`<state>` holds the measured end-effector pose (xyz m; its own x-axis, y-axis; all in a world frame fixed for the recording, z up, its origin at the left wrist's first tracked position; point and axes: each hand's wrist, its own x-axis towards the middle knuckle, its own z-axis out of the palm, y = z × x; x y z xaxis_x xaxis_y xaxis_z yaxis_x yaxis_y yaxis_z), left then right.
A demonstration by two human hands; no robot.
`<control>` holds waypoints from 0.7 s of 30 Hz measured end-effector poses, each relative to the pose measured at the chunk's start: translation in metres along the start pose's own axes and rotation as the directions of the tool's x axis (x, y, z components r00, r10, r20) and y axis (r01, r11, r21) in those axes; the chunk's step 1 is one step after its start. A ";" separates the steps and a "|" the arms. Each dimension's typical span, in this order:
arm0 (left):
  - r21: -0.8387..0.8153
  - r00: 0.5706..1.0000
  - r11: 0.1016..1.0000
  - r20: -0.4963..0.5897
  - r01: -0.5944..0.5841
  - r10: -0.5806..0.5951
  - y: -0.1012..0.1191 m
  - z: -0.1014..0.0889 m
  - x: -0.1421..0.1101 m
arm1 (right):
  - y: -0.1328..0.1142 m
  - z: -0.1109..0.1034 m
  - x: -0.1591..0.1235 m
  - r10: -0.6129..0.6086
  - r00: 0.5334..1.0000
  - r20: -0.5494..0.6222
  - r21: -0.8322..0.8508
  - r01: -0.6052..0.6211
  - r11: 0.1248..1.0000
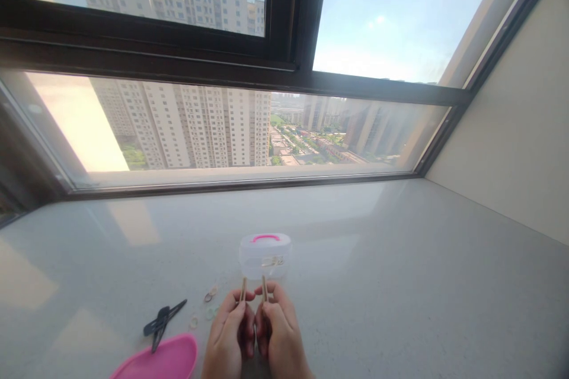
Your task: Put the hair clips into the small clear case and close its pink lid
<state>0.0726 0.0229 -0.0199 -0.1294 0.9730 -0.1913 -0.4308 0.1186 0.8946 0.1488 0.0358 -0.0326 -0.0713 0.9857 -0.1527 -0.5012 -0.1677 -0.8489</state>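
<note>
The left hand [226, 331] and right hand [281, 328] are nearest the camera, side by side over the near part of the sill [400, 272], fingers curled inward. Each grip is closed: the left hand pinches one thin tan stick [243, 289] between thumb and fingers, the right hand pinches a second stick [265, 289], and both sticks point toward the far edge, a narrow gap between them. A dark-framed window [284, 80] runs along the sill's far edge, and a pale wall [511, 130] meets its right edge. The pink dish [164, 361] lies left of the left hand, toward the near edge. A clear box [253, 263] with a pink handle [265, 237] stands upright just beyond the sticks, well apart from the far edge. Two black clips [163, 318] lie crossed, one reaching the dish's rim. Between clips and left hand are several small rings [207, 297], brown, pale and green.
</note>
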 end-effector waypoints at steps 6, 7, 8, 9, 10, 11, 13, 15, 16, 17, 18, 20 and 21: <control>-0.027 1.000 1.000 0.012 0.007 -0.007 -0.003 0.000 -0.001 | 0.006 -0.001 0.000 -0.033 0.999 0.006 0.090 0.032 0.995; -0.019 1.000 1.000 0.027 0.004 -0.004 -0.003 -0.001 -0.001 | 0.006 -0.002 0.000 -0.042 0.999 0.004 0.109 0.041 0.993; -0.008 0.999 1.000 0.041 0.002 -0.002 -0.004 -0.001 -0.002 | 0.006 -0.002 0.000 -0.047 0.999 0.003 0.125 0.047 0.991; -0.002 0.999 1.000 0.049 -0.001 0.002 -0.004 -0.001 -0.002 | 0.006 -0.002 -0.001 -0.049 0.999 0.003 0.138 0.049 0.989; 0.001 0.999 1.000 0.052 -0.004 0.004 -0.004 -0.002 -0.003 | 0.005 -0.002 -0.001 -0.048 0.999 0.005 0.147 0.047 0.988; 0.004 0.999 1.000 0.049 -0.004 0.004 -0.004 -0.002 -0.003 | 0.004 -0.002 -0.001 -0.046 0.999 0.008 0.155 0.045 0.987; 0.012 0.999 1.000 0.035 -0.002 0.002 -0.004 -0.002 -0.003 | 0.003 -0.001 -0.002 -0.045 0.999 0.009 0.160 0.043 0.986; 0.026 1.000 1.000 0.014 0.002 -0.003 -0.004 -0.002 -0.002 | 0.001 -0.001 -0.003 -0.045 0.999 0.002 0.156 0.044 0.987; 0.037 1.000 0.999 -0.001 0.007 -0.007 -0.005 -0.003 -0.002 | 0.001 0.000 -0.003 -0.046 0.999 -0.004 0.154 0.046 0.987; 0.045 1.000 0.999 -0.021 0.009 -0.008 -0.005 -0.003 -0.001 | 0.001 0.000 -0.003 -0.048 0.999 -0.008 0.151 0.048 0.987; 0.051 0.999 0.999 -0.042 0.010 -0.007 -0.007 -0.003 -0.001 | 0.002 -0.001 -0.003 -0.050 0.999 -0.013 0.149 0.052 0.987; 0.061 0.997 0.998 -0.081 0.003 0.002 -0.010 -0.004 0.000 | 0.004 -0.001 -0.002 -0.054 0.998 -0.023 0.141 0.056 0.988; 0.063 0.995 0.998 -0.095 -0.002 0.008 -0.011 -0.004 0.001 | 0.005 -0.002 -0.001 -0.054 0.998 -0.029 0.134 0.057 0.989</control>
<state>0.0735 0.0214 -0.0319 -0.2172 0.9507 -0.2214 -0.3730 0.1287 0.9189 0.1479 0.0336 -0.0379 -0.0192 0.9924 -0.1215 -0.6156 -0.1075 -0.7807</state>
